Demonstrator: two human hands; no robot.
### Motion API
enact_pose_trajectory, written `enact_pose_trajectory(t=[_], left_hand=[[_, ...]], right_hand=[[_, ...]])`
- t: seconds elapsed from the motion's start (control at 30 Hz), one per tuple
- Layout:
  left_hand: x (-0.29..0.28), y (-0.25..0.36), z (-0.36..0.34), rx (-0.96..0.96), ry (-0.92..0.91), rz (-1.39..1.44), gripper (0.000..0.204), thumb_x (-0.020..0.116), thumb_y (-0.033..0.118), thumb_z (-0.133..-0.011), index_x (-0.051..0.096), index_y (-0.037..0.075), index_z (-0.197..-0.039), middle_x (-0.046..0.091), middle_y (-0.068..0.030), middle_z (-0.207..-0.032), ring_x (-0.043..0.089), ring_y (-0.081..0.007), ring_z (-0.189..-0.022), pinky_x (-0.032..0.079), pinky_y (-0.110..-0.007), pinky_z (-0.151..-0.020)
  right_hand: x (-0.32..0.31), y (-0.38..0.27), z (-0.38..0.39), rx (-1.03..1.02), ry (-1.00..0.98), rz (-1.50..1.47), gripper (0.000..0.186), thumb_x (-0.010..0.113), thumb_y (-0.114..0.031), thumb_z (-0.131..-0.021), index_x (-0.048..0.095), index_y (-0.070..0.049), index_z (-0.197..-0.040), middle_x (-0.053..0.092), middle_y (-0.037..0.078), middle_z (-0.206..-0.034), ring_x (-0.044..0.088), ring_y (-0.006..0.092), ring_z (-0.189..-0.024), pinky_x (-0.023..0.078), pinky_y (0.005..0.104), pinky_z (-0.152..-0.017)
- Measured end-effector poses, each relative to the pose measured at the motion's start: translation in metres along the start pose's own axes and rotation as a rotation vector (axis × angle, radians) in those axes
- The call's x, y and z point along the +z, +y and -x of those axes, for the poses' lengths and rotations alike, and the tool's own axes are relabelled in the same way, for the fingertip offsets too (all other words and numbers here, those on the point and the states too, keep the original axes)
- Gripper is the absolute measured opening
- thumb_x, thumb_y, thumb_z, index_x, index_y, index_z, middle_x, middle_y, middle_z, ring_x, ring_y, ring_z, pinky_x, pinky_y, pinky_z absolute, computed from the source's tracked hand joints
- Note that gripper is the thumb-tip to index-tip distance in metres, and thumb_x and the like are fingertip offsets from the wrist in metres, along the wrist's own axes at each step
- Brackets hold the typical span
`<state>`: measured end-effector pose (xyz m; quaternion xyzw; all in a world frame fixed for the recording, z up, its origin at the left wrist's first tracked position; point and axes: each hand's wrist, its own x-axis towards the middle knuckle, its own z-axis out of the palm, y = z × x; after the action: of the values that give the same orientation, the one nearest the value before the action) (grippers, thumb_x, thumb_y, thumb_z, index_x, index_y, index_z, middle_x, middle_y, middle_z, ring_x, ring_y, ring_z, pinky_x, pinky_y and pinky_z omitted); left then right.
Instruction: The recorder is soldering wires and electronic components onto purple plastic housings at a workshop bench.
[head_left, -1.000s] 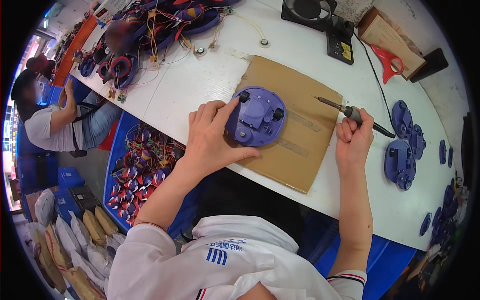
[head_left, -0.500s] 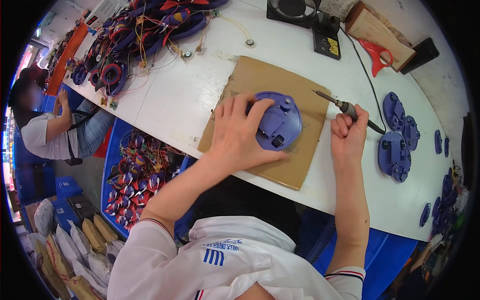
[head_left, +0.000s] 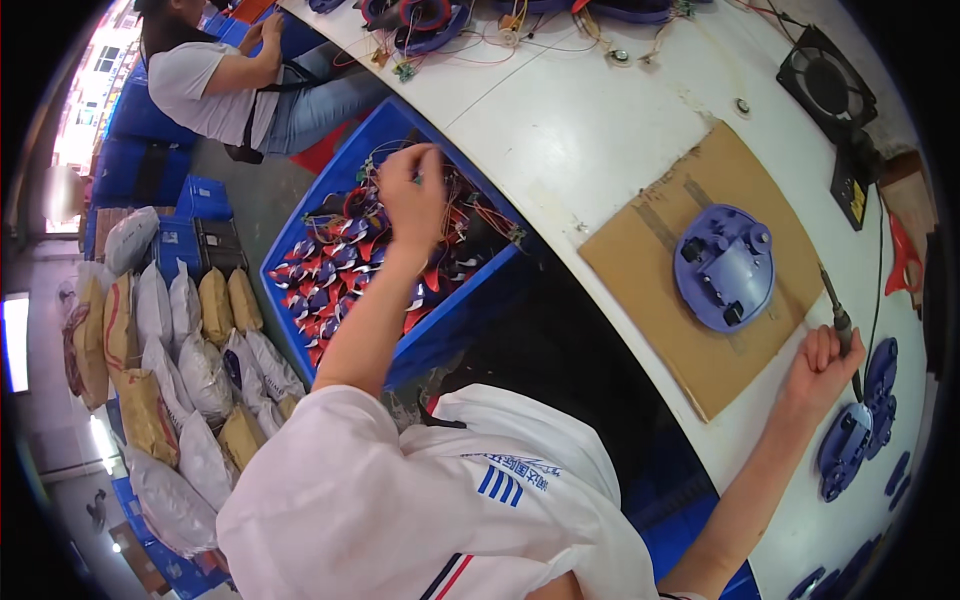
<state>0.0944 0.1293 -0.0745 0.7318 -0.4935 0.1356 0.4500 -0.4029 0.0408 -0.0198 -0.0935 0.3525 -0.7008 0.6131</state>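
My left hand (head_left: pixel 411 198) is over a blue bin (head_left: pixel 447 325) left of the table, its fingers drawn together in a pinch. Red, white and purple parts with thin wires (head_left: pixel 345 265) fill the bin; whatever the fingertips hold is too small to make out. On a brown cardboard sheet (head_left: pixel 640 250) lies a purple plastic housing (head_left: pixel 724 268), with neither hand touching it. At the sheet's right edge, my right hand (head_left: pixel 818 370) grips a soldering iron (head_left: pixel 841 319), its tip pointing away from me.
Further purple housings (head_left: pixel 846 450) lie on the white table at the right. A black fan (head_left: pixel 828 85), a black iron stand (head_left: pixel 851 190) and a red-handled tool (head_left: pixel 904 258) stand farther back. Wired assemblies (head_left: pixel 430 20) lie at the far edge. A person (head_left: pixel 215 80) sits beyond the bin; sacks (head_left: pixel 205 370) cover the floor left.
My left hand has let go of the purple housing and moved left to the bin. The view has swung left. The soldering iron stays in my right hand.
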Motion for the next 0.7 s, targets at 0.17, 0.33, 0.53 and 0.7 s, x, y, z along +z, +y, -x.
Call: enact_pose_trajectory(t=[0.17, 0.33, 0.53, 0.7], left_hand=[[-0.021, -0.152, 0.035, -0.308, -0.507, -0.351, 0.056, 0.073, 0.014, -0.065, 0.057, 0.004, -0.118, 0.060, -0.0194, -0.112, 0.058, -0.0365, -0.103, 0.046, -0.044, -0.096], [-0.016, -0.177, 0.050, -0.327, -0.475, -0.238, 0.078, 0.077, 0.018, -0.060, 0.045, 0.004, -0.130, 0.046, -0.0242, -0.125, 0.052, -0.0383, -0.112, 0.045, -0.043, -0.098], [-0.026, -0.113, 0.035, -0.061, -0.295, -0.366, 0.044, 0.074, 0.015, -0.067, 0.061, 0.003, -0.107, 0.062, -0.0178, -0.099, 0.061, -0.0351, -0.094, 0.050, -0.043, -0.083], [0.011, -0.034, 0.075, -0.310, -0.913, -0.418, 0.080, 0.081, 0.045, -0.064, 0.050, 0.000, -0.122, 0.055, -0.0273, -0.120, 0.053, -0.0421, -0.114, 0.047, -0.046, -0.095]], right_hand=[[0.008, 0.006, 0.003, -0.069, 0.033, 0.051, 0.034, 0.059, -0.016, -0.094, 0.034, -0.009, -0.072, 0.029, -0.001, -0.061, 0.025, 0.0073, -0.047, 0.019, 0.0235, -0.041], [0.013, 0.008, 0.006, -0.100, 0.036, 0.120, 0.033, 0.059, -0.017, -0.095, 0.036, -0.009, -0.073, 0.030, -0.001, -0.060, 0.025, 0.0070, -0.048, 0.020, 0.0231, -0.042], [0.012, 0.009, 0.007, -0.108, 0.018, 0.136, 0.031, 0.058, -0.018, -0.096, 0.038, -0.008, -0.074, 0.032, -0.001, -0.061, 0.025, 0.0065, -0.048, 0.020, 0.0230, -0.042], [0.014, 0.010, 0.009, -0.102, 0.037, 0.139, 0.031, 0.058, -0.019, -0.095, 0.039, -0.007, -0.073, 0.034, -0.001, -0.061, 0.026, 0.0066, -0.047, 0.020, 0.0234, -0.042]])
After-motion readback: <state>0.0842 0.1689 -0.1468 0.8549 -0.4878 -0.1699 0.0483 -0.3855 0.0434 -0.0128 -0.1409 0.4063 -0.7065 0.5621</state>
